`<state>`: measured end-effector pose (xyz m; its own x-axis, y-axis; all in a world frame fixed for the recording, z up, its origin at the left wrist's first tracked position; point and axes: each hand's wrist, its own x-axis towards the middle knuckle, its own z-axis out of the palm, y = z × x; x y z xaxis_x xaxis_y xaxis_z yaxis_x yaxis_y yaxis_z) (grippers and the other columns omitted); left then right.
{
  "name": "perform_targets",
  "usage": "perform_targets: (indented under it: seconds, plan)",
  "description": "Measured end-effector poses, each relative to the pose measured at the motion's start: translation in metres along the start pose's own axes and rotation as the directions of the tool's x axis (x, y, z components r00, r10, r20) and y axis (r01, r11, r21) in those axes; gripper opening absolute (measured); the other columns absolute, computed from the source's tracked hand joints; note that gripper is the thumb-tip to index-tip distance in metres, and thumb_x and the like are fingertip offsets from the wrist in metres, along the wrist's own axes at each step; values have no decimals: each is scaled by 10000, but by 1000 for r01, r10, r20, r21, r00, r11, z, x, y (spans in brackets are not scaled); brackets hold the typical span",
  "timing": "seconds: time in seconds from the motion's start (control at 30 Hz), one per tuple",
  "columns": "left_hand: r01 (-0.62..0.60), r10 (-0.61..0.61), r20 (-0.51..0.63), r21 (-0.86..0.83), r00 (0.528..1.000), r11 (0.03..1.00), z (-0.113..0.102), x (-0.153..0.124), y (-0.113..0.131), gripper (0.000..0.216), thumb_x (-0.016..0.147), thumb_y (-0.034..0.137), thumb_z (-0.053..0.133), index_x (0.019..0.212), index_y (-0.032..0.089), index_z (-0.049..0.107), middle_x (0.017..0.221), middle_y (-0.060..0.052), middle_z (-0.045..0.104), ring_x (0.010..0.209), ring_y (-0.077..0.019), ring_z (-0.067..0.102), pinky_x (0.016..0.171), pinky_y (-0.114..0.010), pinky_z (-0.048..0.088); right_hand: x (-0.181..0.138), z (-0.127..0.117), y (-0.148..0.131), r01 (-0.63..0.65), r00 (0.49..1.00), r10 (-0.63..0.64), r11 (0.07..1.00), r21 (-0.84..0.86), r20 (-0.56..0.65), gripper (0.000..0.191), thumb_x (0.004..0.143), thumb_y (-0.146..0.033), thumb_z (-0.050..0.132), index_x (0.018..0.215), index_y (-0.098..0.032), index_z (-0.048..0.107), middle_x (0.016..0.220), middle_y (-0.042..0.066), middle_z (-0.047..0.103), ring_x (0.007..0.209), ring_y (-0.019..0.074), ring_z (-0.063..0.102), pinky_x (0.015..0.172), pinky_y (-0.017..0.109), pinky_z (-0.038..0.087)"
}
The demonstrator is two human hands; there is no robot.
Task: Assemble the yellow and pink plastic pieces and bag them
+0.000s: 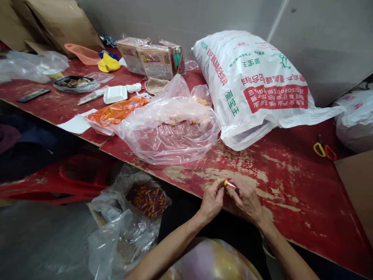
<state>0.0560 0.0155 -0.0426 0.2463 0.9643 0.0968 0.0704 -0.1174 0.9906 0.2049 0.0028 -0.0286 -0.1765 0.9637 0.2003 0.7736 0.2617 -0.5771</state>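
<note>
Over the near edge of the red table, my right hand (246, 198) holds a small dark red tube (231, 186) with a yellow end and a pale printed band. My left hand (212, 198) is closed in a pinch at the tube's yellow end, its fingertips close to those of the right. Part of the tube is hidden by the fingers. Beyond the hands lies a clear plastic bag (171, 136) with small yellow-tipped pieces showing inside. Below the table edge, to the left, an open plastic-lined container holds many similar red and yellow tubes (150, 200).
A big white printed sack (247, 77) leans at the back right. Scissors (325, 151) and a cardboard box (357, 186) lie at the right. Boxed packs (157, 60), an orange bag (119, 111), a food tray (74, 82) and a remote (33, 95) occupy the left. A red chair (78, 175) stands below.
</note>
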Motion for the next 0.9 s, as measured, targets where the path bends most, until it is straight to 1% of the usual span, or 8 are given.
perform_targets:
  seconds: [0.17, 0.27, 0.4, 0.53, 0.63, 0.73, 0.83, 0.9]
  plan:
    - [-92, 59, 222, 138, 973, 986, 21, -7, 0, 334, 779, 66, 439, 1028, 160, 639, 877, -61, 700, 801, -181, 657, 790, -296, 520, -31, -39, 33, -59, 961, 127, 962, -268, 247, 256, 870, -366, 391, 871, -223, 603, 735, 54, 650, 646, 204, 596, 570, 283, 389]
    - [-177, 149, 148, 191, 978, 966, 19, -6, -1, 346, 806, 92, 431, 1094, 108, 621, 897, -114, 695, 828, -211, 656, 800, -332, 518, -41, -59, 59, -80, 919, 251, 874, -480, 303, 205, 815, -346, 425, 733, -228, 570, 557, 33, 577, 502, 196, 538, 494, 273, 304]
    - [-136, 133, 39, 101, 990, 985, 6, -3, -8, 295, 842, 101, 414, 1009, 149, 653, 880, -80, 691, 788, -166, 651, 743, -280, 522, -48, -58, 76, -63, 905, 288, 817, -573, 312, 178, 804, -317, 415, 745, -223, 555, 544, 34, 560, 467, 178, 503, 485, 274, 261]
    - [-55, 55, -9, 23, 998, 998, 5, -2, -17, 271, 848, 116, 434, 1011, 168, 644, 821, -44, 671, 724, -138, 632, 703, -258, 517, -52, -52, 76, -77, 919, 269, 840, -537, 289, 231, 817, -361, 393, 846, -221, 575, 654, 52, 601, 582, 188, 543, 544, 274, 321]
    - [-14, 14, -18, -1, 1000, 1000, 11, -1, -17, 248, 861, 148, 439, 1015, 167, 633, 800, -39, 649, 681, -130, 616, 658, -252, 512, -52, -55, 75, -103, 928, 259, 869, -484, 268, 250, 845, -360, 363, 785, -216, 558, 676, 57, 603, 597, 181, 542, 563, 272, 335]
    - [-63, 63, 4, 22, 998, 998, 15, -1, -10, 257, 865, 164, 442, 1059, 171, 610, 883, -65, 650, 786, -153, 627, 715, -275, 518, -47, -59, 71, -178, 931, 284, 901, -396, 228, 230, 855, -359, 378, 746, -218, 524, 618, 29, 572, 530, 162, 512, 527, 262, 311]
    - [-182, 177, 71, 82, 982, 980, 9, -6, -4, 320, 863, 177, 449, 1160, 171, 570, 1073, -111, 624, 1011, -194, 592, 879, -337, 487, -38, -48, 49, -273, 936, 304, 946, -175, 179, 239, 883, -388, 382, 773, -218, 509, 628, 13, 575, 546, 161, 525, 536, 261, 347]
    - [-197, 187, 100, 104, 977, 975, -1, -10, -3, 347, 877, 210, 445, 1207, 175, 547, 1167, -123, 592, 1097, -205, 555, 946, -359, 453, -31, -31, 22, -284, 945, 272, 958, 44, 183, 234, 905, -392, 373, 847, -219, 519, 740, 27, 620, 649, 169, 570, 596, 269, 405]
